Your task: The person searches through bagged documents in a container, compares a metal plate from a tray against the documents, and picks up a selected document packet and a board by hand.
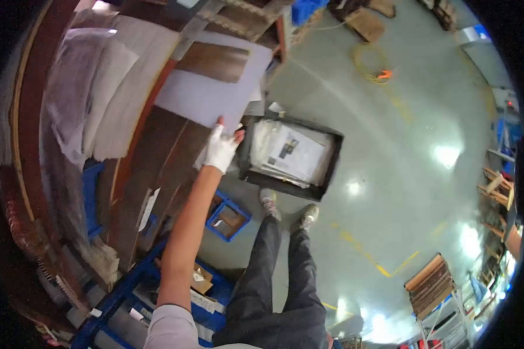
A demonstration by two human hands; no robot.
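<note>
My left hand (220,152), in a white glove with bare fingertips, reaches out from the lower left. Its fingers close at the near corner of a large pale sheet (201,96), one fingertip lying against the face. A brown rectangular piece (215,61) shows across the upper part of the sheet; whether it lies on top cannot be told. Just right of the hand, a black bin (333,166) stands on the floor, holding papers and clear plastic, with a printed sheet (297,152) uppermost. My right hand is out of view.
Brown shelving (151,139) with stacked sheets (128,75) runs along the left. Small blue trays (239,231) and a blue rack (108,305) are near my legs. A yellow hose coil (370,61) lies on the floor. Brown boards (431,285) rest on a white stand.
</note>
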